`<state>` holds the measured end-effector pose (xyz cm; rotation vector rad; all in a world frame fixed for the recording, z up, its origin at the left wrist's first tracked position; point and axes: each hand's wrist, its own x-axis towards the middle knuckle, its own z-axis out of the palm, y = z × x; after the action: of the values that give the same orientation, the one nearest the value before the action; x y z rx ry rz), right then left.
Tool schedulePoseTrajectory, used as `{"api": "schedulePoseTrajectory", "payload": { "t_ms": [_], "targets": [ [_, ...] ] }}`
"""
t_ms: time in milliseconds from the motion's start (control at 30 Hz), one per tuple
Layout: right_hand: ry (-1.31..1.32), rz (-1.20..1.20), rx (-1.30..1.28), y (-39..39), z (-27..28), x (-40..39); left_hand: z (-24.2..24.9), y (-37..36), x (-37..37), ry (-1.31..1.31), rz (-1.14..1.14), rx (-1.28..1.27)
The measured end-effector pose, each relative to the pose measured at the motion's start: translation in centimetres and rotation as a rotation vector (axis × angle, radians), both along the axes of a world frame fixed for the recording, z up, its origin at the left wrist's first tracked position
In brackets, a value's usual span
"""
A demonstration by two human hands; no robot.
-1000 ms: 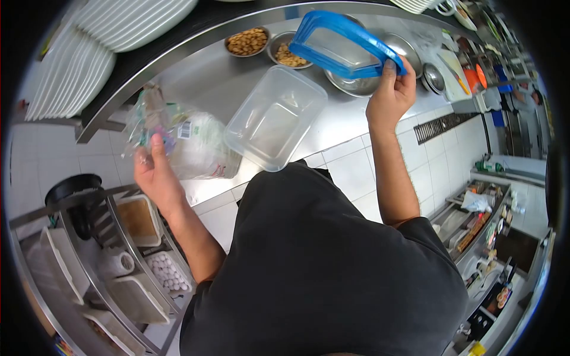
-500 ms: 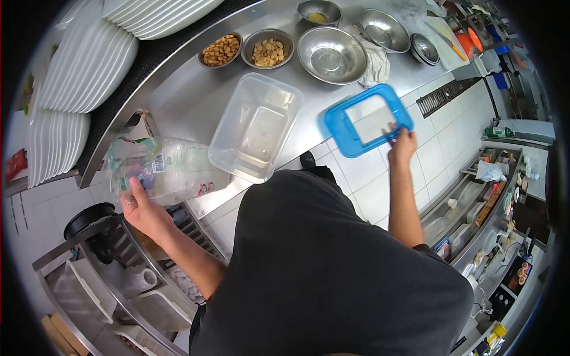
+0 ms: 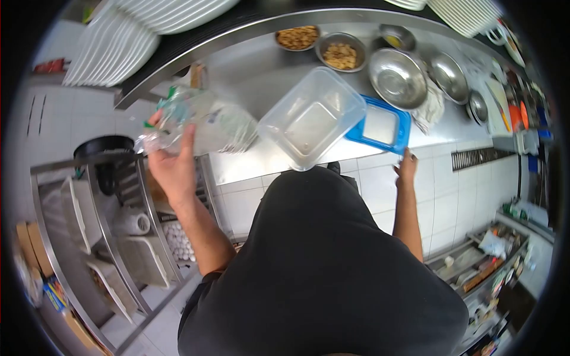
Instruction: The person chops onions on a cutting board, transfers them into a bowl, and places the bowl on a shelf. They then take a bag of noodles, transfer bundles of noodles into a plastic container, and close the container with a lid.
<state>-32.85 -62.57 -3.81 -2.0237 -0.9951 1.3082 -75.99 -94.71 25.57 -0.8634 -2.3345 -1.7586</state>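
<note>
My left hand (image 3: 171, 169) grips the gathered end of a clear plastic bag (image 3: 214, 121) with green print, raised at the counter's left end. Pale contents show through the plastic. Fingertips of my right hand (image 3: 407, 169) pinch the near right corner of a blue-rimmed lid (image 3: 389, 142) whose middle is see-through. That lid lies at the counter's front edge, its left side behind a clear plastic container (image 3: 314, 115). The container stands uncovered between my hands, with nothing inside.
Along the back of the steel counter (image 3: 237, 77) stand a bowl of brown nuts (image 3: 298, 38), a bowl of paler pieces (image 3: 341, 56) and several other metal bowls (image 3: 398, 80). A cloth (image 3: 432, 110) lies beside them. Stacked white plates (image 3: 113, 50) fill the shelf above.
The blue lid has come down from the air onto the counter, right beside the container. My left hand has raised the bag and shifted it. The head view has turned.
</note>
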Motion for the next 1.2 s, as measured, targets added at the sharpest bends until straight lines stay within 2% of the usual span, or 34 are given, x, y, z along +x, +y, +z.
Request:
{"api": "schedulePoseTrajectory", "payload": {
  "t_ms": [33, 67, 167, 233, 300, 367, 433, 500, 567, 667, 733, 833, 933, 1033, 1167, 1200],
  "targets": [
    [-0.071, 0.058, 0.178, 0.8, -1.6, 1.6, 0.7, -0.2, 0.8, 0.003, -0.009, -0.001],
    [-0.297, 0.161, 0.401, 1.3, -0.7, 2.1, 1.3, -0.1, 1.7, 0.005, -0.022, 0.002],
    [-0.362, 0.306, 0.760, 1.3, 9.8, -2.1, 1.1, -0.4, 3.3, 0.047, -0.066, 0.018],
    [0.024, 0.395, 0.879, 1.7, 14.9, -6.1, 0.9, -0.5, 4.7, -0.020, -0.098, 0.045],
    [0.168, 0.575, 0.802, -0.2, 22.4, -11.3, 1.1, -0.6, 6.0, -0.101, -0.113, 0.069],
    [0.523, 0.761, 0.761, -3.5, 28.6, -16.6, 1.2, -0.9, 6.5, -0.021, -0.103, 0.022],
    [0.707, 1.095, 1.019, -6.9, 32.9, -21.1, 1.4, -1.6, 6.8, 0.143, -0.076, -0.072],
    [0.655, 1.494, 1.346, -9.2, 37.3, -24.9, 1.6, -2.3, 6.8, 0.309, -0.050, -0.170],
    [0.788, 1.716, 1.339, -11.1, 38.9, -29.4, 1.9, -3.1, 7.2, 0.420, -0.022, -0.253],
    [0.355, 2.399, 0.717, -11.9, 40.0, -35.3, 1.3, -4.4, 7.8, 0.484, 0.019, -0.296],
    [0.102, 2.569, 0.602, -13.6, 38.9, -38.1, 1.2, -4.7, 8.3, 0.503, 0.065, -0.276],
    [-0.466, 2.822, 0.758, -17.3, 37.8, -40.1, -0.1, -5.4, 8.8, 0.486, 0.082, -0.206],
    [-0.288, 2.643, 1.408, -18.2, 32.5, -41.0, -2.0, -5.3, 8.6, 0.487, 0.075, -0.115],
    [-0.489, 2.528, 1.599, -18.9, 31.9, -41.5, -4.5, -5.5, 8.1, 0.216, 0.149, 0.071],
    [-0.385, 2.472, 1.744, -17.8, 30.7, -42.3, -10.1, -6.5, 4.9, -0.157, 0.062, 0.048],
    [-0.377, 2.474, 1.739, -17.7, 30.6, -42.3, -11.3, -6.4, 4.1, -0.155, 0.048, -0.023]
  ]
}}
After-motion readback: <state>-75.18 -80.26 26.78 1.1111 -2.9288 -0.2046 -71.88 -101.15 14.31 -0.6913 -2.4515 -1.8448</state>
